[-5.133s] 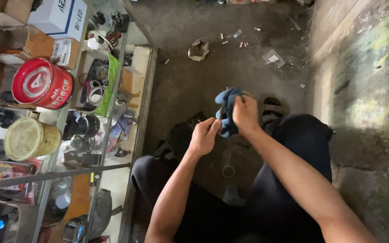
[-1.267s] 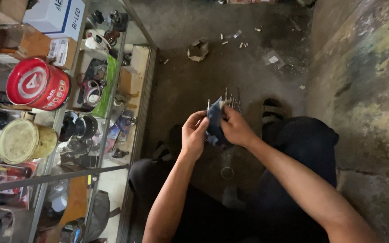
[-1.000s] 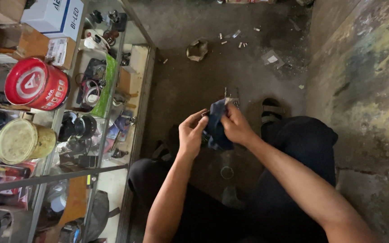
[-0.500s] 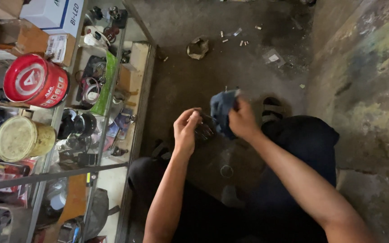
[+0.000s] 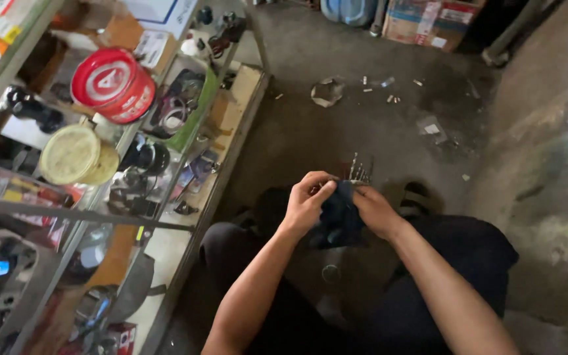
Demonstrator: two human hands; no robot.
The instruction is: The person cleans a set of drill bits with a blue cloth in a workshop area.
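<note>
I sit over a dark concrete floor with both hands together above my knees. My left hand (image 5: 307, 199) and my right hand (image 5: 376, 209) both grip a dark blue cloth (image 5: 338, 215) bunched between them. A small metal part with several thin pins (image 5: 360, 171) sticks up from the top of the cloth, between my fingers. My fingers are curled tight around the bundle.
A glass display shelf (image 5: 165, 177) stands at left, crowded with a red tin (image 5: 114, 83), a yellow-lidded tub (image 5: 73, 155) and small parts. Litter and small bits (image 5: 329, 91) lie on the floor ahead. A rough wall (image 5: 553, 164) rises at right. Boxes (image 5: 422, 23) sit far back.
My hands had drawn apart, the right one lifting the cloth; now they are back together around the cloth, with the pinned part showing on top. The view has tilted slightly.
</note>
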